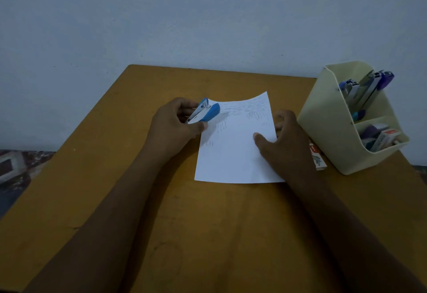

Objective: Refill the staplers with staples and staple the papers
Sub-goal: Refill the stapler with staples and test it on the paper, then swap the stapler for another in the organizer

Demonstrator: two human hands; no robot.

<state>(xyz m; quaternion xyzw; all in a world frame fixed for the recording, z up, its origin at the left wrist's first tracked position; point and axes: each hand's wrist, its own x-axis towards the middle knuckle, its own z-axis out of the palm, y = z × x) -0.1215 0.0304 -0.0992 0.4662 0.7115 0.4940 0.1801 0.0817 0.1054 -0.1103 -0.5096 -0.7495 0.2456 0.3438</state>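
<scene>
On the brown wooden bench (138,200) the white papers (233,154) lay flat near the middle, their upper part covered with many short dark marks and the far edge curling up a little. The left hand (175,126) gripped a small blue stapler (205,113), the fingers curled over its far side and the thumb pressed against its near side. The stapler sat tilted at the papers' far left corner, its blue nose pointing in over the sheet; whether its mouth closed on the corner could not be told. The right hand (284,140) held the papers at their right edge, the thumb lying on top of the sheet and the fingers bent beside the edge; whether they reached under it could not be told. Just right of that hand, partly hidden by the wrist, a small white and red box (317,158) lay on the bench. Beyond it, at the bench's right side, stood a cream organizer (328,131) with two compartments: the taller back one held several upright staplers (369,87) in blue and purple, and the lower front one held small boxes (383,139). A pale wall (208,15) rose behind the bench, and a patterned cloth (18,165) showed at the far left.
</scene>
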